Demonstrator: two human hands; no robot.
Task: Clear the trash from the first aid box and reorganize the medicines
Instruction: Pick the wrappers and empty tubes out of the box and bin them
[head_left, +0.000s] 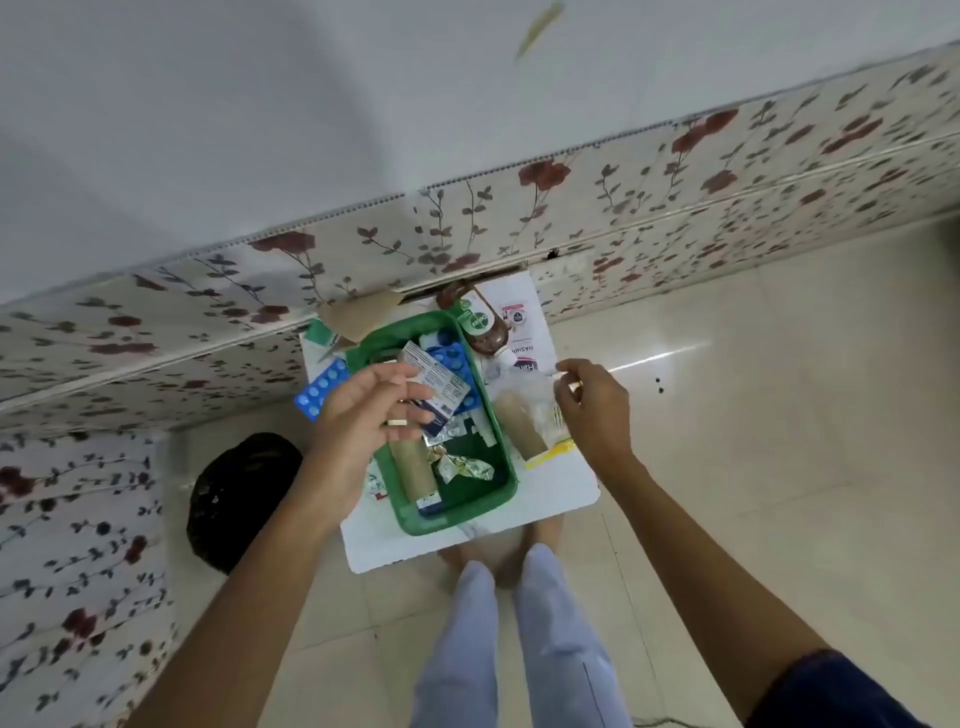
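A green first aid box (498, 500) stands on a white board (566, 501) on the floor. Inside lie a tan roll (413, 467), crumpled foil wrappers (460, 465), blue blister strips (449, 358) and a white carton (436, 374). My left hand (363, 410) hovers over the box's left side, fingers curled around a small pale object (397, 422). My right hand (592, 402) is to the right of the box, pinching a clear plastic bag (535, 400) that lies over a second tan roll (519, 426).
A brown Dettol bottle (483, 327) lies beyond the box, a blue blister strip (322, 389) and cardboard flap (358, 317) at its left. A black bag (239, 499) sits on the floor at left. A floral mattress (623, 208) runs behind. My legs (519, 649) stand below the board.
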